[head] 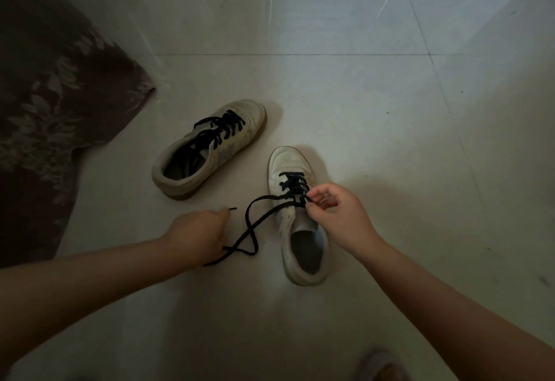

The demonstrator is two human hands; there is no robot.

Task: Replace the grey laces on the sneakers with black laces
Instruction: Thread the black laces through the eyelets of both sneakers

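The right hand's [339, 212] thumb and forefinger tips [310, 200] are pinched together on the flat black shoelace [255, 221] right at the eyelets of the nearer off-white low-top sneaker [295, 215], while its other fingers curl loosely into the palm. The left hand [195, 236] is closed around the free end of that same lace, its fingers folded under so their exact grip cannot be told; the lace's hard tip [232, 208] pokes out past the knuckles toward one o'clock. Between the two hands the lace sags in a slack, crossing loop that lies on the floor at the sneaker's nine o'clock side. This sneaker stands upright, toe toward twelve o'clock and heel toward the person, with black lacing crossing only its lower eyelets near the toe. The second off-white sneaker with a tan sole [210, 149] sits apart at ten o'clock from the first, toe angled toward two o'clock, already threaded with black lace up its whole tongue. Both bare forearms reach in from the bottom corners. Everything rests on a pale, glossy tiled floor [360, 95] with thin dark grout lines and a bright bluish sheen toward one o'clock; the room is dim. A dark brown cloth with a pale leaf pattern [51, 104] drapes down at nine o'clock.
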